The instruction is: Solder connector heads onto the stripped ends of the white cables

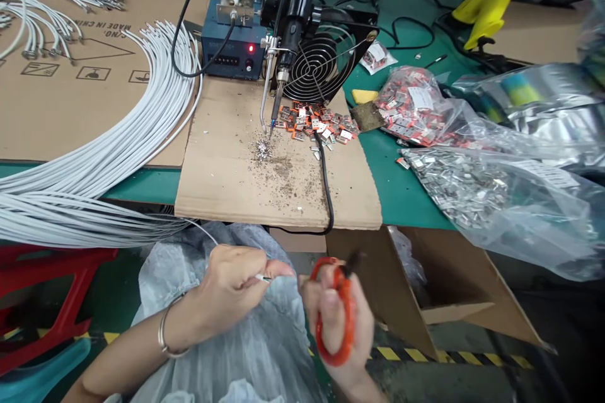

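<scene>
My left hand (239, 280) is closed on the end of a white cable (204, 230), its thumb pointing right. A short stripped tip with thin wires sticks out between thumb and finger. My right hand (343, 315), slightly blurred, is wrapped around orange-handled scissors (347, 321), with fingers through the loops. The dark blades are smeared by motion and point up, away from the cable end. Both hands are above my lap, in front of the table edge. A large bundle of white cables (137, 119) curves across the left side.
A soldering iron (286, 56) hangs over a cardboard sheet (227, 182), beside a blue control box (234, 44) and a fan (321, 63). Small orange-and-metal connectors (326, 123) lie in a pile. Right of them are bags of metal parts (463, 189). An open carton (454, 315) stands below.
</scene>
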### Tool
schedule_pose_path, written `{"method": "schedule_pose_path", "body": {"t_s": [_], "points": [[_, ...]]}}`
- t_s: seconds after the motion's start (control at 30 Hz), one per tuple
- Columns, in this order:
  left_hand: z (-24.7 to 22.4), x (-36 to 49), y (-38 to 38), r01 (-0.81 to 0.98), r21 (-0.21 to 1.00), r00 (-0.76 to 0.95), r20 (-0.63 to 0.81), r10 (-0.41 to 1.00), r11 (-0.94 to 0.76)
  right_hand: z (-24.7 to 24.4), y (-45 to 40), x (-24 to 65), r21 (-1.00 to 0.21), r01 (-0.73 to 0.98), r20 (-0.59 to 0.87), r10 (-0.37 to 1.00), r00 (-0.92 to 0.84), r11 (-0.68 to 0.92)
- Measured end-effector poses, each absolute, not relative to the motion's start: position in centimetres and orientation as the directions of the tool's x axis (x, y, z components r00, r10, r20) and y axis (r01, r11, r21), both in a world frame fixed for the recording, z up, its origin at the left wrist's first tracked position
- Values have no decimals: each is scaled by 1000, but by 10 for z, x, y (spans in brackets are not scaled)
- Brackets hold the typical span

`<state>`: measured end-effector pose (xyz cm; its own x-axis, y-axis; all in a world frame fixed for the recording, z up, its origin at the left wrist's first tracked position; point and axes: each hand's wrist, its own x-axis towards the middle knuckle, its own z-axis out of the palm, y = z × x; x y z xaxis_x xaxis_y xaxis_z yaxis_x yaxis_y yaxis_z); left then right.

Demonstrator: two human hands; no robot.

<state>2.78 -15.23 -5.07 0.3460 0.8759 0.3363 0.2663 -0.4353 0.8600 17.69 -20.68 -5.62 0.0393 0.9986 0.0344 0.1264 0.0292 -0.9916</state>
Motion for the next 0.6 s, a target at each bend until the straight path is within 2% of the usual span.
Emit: {"method": "schedule_pose_path", "body": {"t_s": [0.07,0.17,0.27,0.4,0.5,0.6], "points": [[-51,28,-151,278,916,352,184,918,-291,-54,-203,174,-999,19,50,992,118,48],[-45,22,-148,240,970,406,-65,911,-37,-49,-189,183,-999,-2,46,994,97,47],[-36,13,-146,142,989,489,-96,867,29,-40,-172,207,-999,43,12,975,221,3],[-31,10,-146,130,991,495,-75,865,12,-29,-157,237,-961,275,145,880,452,17],[-33,13,-145,78,997,453,-43,891,8,-28,-158,241,-930,365,173,915,364,31],[-35,15,-143,15,1000,361,0,933,-5,-28,-166,231,-897,431,116,993,22,95]]}}
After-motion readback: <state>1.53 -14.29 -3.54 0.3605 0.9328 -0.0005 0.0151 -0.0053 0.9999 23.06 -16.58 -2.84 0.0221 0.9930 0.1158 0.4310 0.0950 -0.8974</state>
